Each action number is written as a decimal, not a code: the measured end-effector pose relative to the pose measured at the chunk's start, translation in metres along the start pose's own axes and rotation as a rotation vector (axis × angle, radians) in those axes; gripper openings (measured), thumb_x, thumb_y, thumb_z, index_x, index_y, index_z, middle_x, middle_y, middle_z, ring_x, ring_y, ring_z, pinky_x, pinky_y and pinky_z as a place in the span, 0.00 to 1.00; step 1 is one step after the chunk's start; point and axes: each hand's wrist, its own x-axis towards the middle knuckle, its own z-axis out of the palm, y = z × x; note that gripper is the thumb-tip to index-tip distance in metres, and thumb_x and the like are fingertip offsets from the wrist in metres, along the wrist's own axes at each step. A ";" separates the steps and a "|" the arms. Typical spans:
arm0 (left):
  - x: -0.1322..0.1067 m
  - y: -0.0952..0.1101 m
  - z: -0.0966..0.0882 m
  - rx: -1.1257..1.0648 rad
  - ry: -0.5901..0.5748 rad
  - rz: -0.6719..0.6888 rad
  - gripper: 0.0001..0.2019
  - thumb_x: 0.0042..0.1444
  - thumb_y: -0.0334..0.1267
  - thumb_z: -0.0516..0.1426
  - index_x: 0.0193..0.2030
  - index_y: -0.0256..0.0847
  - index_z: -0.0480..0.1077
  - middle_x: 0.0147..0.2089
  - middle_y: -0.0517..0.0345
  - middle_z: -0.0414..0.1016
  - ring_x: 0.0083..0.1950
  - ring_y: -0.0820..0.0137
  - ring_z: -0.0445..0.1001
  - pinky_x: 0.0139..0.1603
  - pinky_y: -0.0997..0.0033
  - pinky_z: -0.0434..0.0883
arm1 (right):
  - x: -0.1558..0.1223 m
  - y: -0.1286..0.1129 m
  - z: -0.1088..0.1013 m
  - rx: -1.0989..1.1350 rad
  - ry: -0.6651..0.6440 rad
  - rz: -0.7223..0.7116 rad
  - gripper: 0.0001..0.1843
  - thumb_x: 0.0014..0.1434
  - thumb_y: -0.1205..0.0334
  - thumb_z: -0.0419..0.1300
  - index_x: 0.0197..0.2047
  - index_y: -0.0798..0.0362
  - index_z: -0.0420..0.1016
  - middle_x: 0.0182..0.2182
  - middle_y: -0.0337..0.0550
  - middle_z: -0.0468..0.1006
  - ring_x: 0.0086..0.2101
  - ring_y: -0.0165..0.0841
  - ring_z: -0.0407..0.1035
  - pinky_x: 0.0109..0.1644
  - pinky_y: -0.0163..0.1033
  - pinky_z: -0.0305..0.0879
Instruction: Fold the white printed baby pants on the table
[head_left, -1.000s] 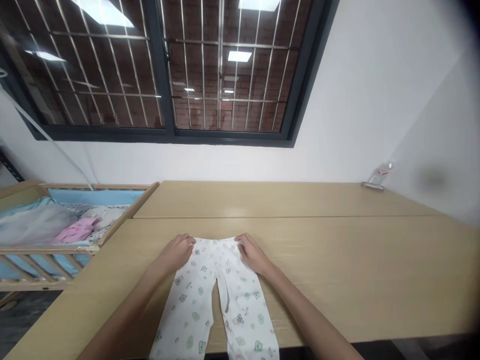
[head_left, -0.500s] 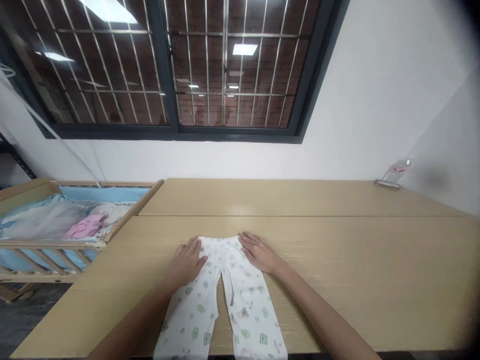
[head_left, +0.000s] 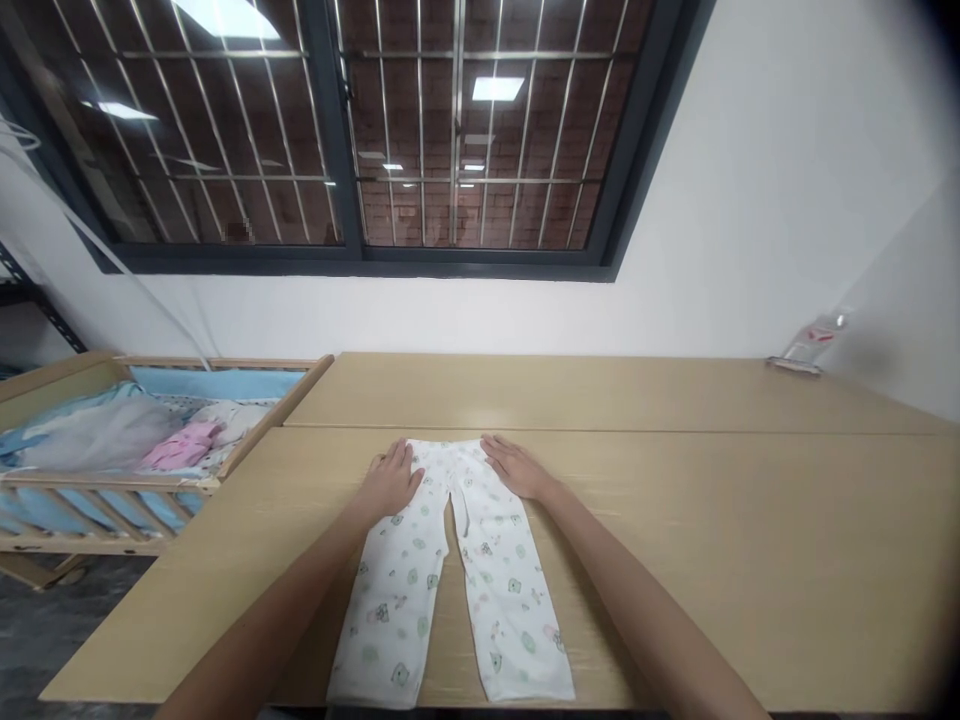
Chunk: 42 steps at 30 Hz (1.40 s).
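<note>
A small pair of white baby trousers [head_left: 450, 560] printed with green and grey animals lies flat on the wooden table [head_left: 712, 520], waistband away from me, legs spread toward the near edge. My left hand [head_left: 391, 478] rests flat on the left side of the waistband, fingers stretched out. On the right side of the waistband my right hand [head_left: 514, 467] lies flat too, fingers extended. Neither hand grips the cloth.
A wooden cot [head_left: 112, 450] with blue lining stands to the left of the table, holding a pink garment [head_left: 180, 447] and grey and white cloth. A clear plastic bottle [head_left: 810, 340] lies at the far right corner by the wall. A barred window fills the wall above.
Both hands went from curled fingers at the waistband corners to lying flat. The trousers now lie farther from me, fully on the table, with the legs spread wider.
</note>
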 end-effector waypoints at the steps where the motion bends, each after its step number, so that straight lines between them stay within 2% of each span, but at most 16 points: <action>1: 0.004 -0.001 0.001 -0.003 -0.003 -0.004 0.31 0.72 0.49 0.38 0.72 0.29 0.55 0.75 0.33 0.54 0.76 0.52 0.53 0.70 0.49 0.58 | 0.003 0.002 0.000 0.001 0.003 0.002 0.32 0.74 0.48 0.38 0.74 0.53 0.57 0.73 0.47 0.54 0.72 0.45 0.46 0.75 0.54 0.46; 8: 0.021 -0.007 0.002 -0.024 -0.018 -0.010 0.32 0.71 0.50 0.38 0.73 0.29 0.54 0.76 0.33 0.53 0.77 0.52 0.52 0.70 0.49 0.57 | 0.020 0.016 -0.003 0.018 0.001 0.006 0.31 0.74 0.50 0.40 0.74 0.50 0.56 0.73 0.44 0.53 0.72 0.44 0.46 0.75 0.53 0.45; 11: 0.024 -0.009 0.000 -0.034 -0.020 -0.006 0.32 0.71 0.50 0.38 0.73 0.29 0.54 0.76 0.32 0.53 0.77 0.52 0.52 0.70 0.49 0.58 | 0.024 0.022 -0.002 0.086 -0.030 0.040 0.31 0.74 0.50 0.40 0.75 0.48 0.55 0.74 0.42 0.51 0.73 0.44 0.44 0.76 0.54 0.43; 13: 0.024 -0.009 -0.004 -0.043 -0.020 -0.002 0.32 0.71 0.50 0.38 0.72 0.29 0.54 0.75 0.32 0.53 0.76 0.52 0.53 0.69 0.48 0.58 | 0.027 0.026 -0.002 0.162 -0.028 0.064 0.30 0.74 0.51 0.42 0.74 0.48 0.58 0.73 0.43 0.53 0.73 0.43 0.45 0.76 0.53 0.42; 15: 0.024 -0.008 -0.010 -0.055 -0.015 0.002 0.31 0.71 0.48 0.39 0.72 0.29 0.55 0.75 0.32 0.54 0.76 0.51 0.53 0.69 0.48 0.58 | 0.030 0.030 -0.004 0.258 0.002 0.098 0.29 0.73 0.51 0.46 0.72 0.49 0.62 0.72 0.45 0.58 0.72 0.42 0.48 0.76 0.52 0.43; 18: 0.019 0.002 -0.028 -0.076 0.012 0.001 0.28 0.70 0.44 0.42 0.71 0.29 0.55 0.74 0.32 0.56 0.75 0.51 0.55 0.70 0.47 0.56 | 0.032 0.031 -0.010 0.411 0.079 0.158 0.26 0.71 0.50 0.50 0.67 0.49 0.69 0.68 0.48 0.66 0.68 0.42 0.58 0.74 0.52 0.51; 21: -0.002 0.028 -0.057 -0.097 0.058 -0.024 0.24 0.70 0.42 0.43 0.68 0.33 0.60 0.70 0.35 0.63 0.69 0.50 0.64 0.67 0.46 0.59 | 0.033 0.028 -0.017 0.545 0.131 0.201 0.23 0.68 0.53 0.55 0.62 0.50 0.74 0.63 0.50 0.74 0.61 0.42 0.68 0.69 0.51 0.61; 23: -0.027 0.057 -0.079 -0.143 0.056 -0.009 0.20 0.70 0.44 0.43 0.58 0.39 0.69 0.60 0.42 0.74 0.59 0.54 0.72 0.61 0.51 0.65 | 0.034 0.024 -0.020 0.603 0.170 0.244 0.21 0.65 0.54 0.60 0.58 0.51 0.77 0.58 0.50 0.78 0.57 0.43 0.72 0.64 0.50 0.66; 25: -0.056 0.093 -0.099 -0.362 -0.053 0.098 0.18 0.70 0.46 0.44 0.45 0.43 0.73 0.45 0.49 0.79 0.48 0.59 0.76 0.52 0.57 0.68 | 0.036 0.019 -0.023 0.625 0.207 0.313 0.19 0.62 0.53 0.61 0.52 0.53 0.81 0.52 0.50 0.82 0.52 0.44 0.74 0.59 0.48 0.69; 26: -0.070 0.112 -0.108 -0.470 -0.133 0.128 0.18 0.69 0.49 0.45 0.41 0.44 0.73 0.40 0.53 0.79 0.41 0.62 0.77 0.46 0.59 0.70 | 0.038 0.016 -0.023 0.627 0.218 0.348 0.18 0.62 0.52 0.61 0.48 0.54 0.82 0.48 0.50 0.83 0.50 0.43 0.75 0.57 0.47 0.70; 28: -0.092 0.149 -0.119 -0.597 -0.242 0.139 0.22 0.68 0.55 0.45 0.38 0.44 0.73 0.34 0.54 0.78 0.36 0.61 0.77 0.39 0.61 0.69 | 0.043 0.012 -0.024 0.622 0.210 0.396 0.16 0.63 0.52 0.60 0.42 0.56 0.82 0.43 0.49 0.84 0.46 0.42 0.76 0.54 0.44 0.71; 31: -0.107 0.195 -0.120 -0.617 -0.370 0.146 0.27 0.64 0.62 0.47 0.40 0.43 0.76 0.35 0.46 0.79 0.39 0.53 0.78 0.42 0.53 0.70 | 0.052 0.006 -0.025 0.609 0.173 0.427 0.11 0.60 0.56 0.63 0.35 0.56 0.81 0.38 0.48 0.84 0.41 0.39 0.77 0.47 0.39 0.71; 34: -0.107 0.225 -0.108 -0.571 -0.444 0.129 0.32 0.58 0.68 0.50 0.44 0.40 0.78 0.40 0.36 0.80 0.45 0.45 0.78 0.49 0.44 0.69 | 0.060 0.001 -0.025 0.594 0.159 0.461 0.08 0.55 0.59 0.67 0.32 0.55 0.78 0.34 0.46 0.83 0.36 0.37 0.76 0.42 0.36 0.69; 37: -0.101 0.240 -0.093 -0.541 -0.488 0.141 0.33 0.57 0.67 0.50 0.46 0.39 0.78 0.41 0.32 0.80 0.45 0.44 0.78 0.48 0.42 0.70 | 0.064 -0.003 -0.026 0.584 0.176 0.490 0.08 0.53 0.61 0.69 0.32 0.55 0.76 0.32 0.43 0.82 0.34 0.34 0.74 0.39 0.35 0.68; 40: -0.097 0.244 -0.087 -0.521 -0.493 0.152 0.27 0.61 0.57 0.49 0.46 0.37 0.79 0.41 0.30 0.80 0.45 0.45 0.79 0.46 0.43 0.70 | 0.066 -0.006 -0.029 0.587 0.198 0.521 0.08 0.51 0.63 0.70 0.32 0.56 0.75 0.31 0.42 0.80 0.33 0.33 0.72 0.38 0.34 0.67; 42: -0.097 0.243 -0.090 -0.508 -0.489 0.166 0.22 0.61 0.50 0.50 0.44 0.36 0.79 0.41 0.31 0.80 0.44 0.46 0.79 0.46 0.44 0.70 | 0.067 -0.008 -0.031 0.599 0.206 0.543 0.09 0.50 0.64 0.70 0.32 0.55 0.74 0.28 0.40 0.79 0.32 0.33 0.72 0.36 0.34 0.66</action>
